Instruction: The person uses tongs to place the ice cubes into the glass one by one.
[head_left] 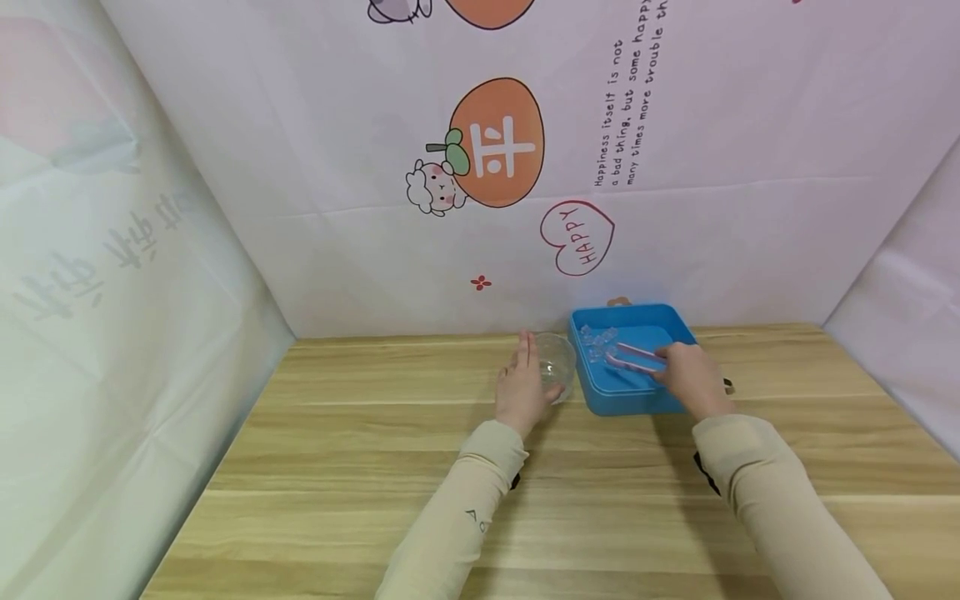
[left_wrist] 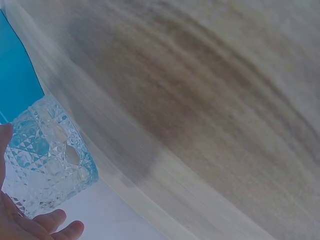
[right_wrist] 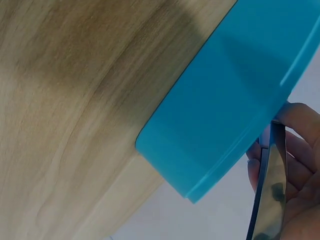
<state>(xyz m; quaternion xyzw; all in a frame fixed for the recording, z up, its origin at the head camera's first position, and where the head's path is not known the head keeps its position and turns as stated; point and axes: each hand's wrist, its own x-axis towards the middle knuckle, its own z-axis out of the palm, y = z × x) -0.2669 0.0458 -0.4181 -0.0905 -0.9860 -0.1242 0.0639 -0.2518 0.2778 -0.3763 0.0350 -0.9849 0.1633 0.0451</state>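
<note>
My left hand (head_left: 519, 387) holds a clear cut-glass cup (head_left: 557, 367) from its left side, thumb at the near side and fingers along the far side. The left wrist view shows the diamond pattern on the cup's wall (left_wrist: 50, 155). In my right hand (head_left: 693, 379) is a pair of tongs (head_left: 637, 358), pinkish at the arms and shiny metal toward the handle end (right_wrist: 271, 185). The tongs reach into a blue plastic box (head_left: 637, 404). Their tips lie right at several clear ice-like cubes (head_left: 598, 343) in the box's left part.
Box and cup stand side by side at the back of a wood-grain table (head_left: 360, 467). A white printed cloth (head_left: 375, 250) rises behind them, with more cloth at both sides. A small dark item (head_left: 727, 384) shows just right of the box.
</note>
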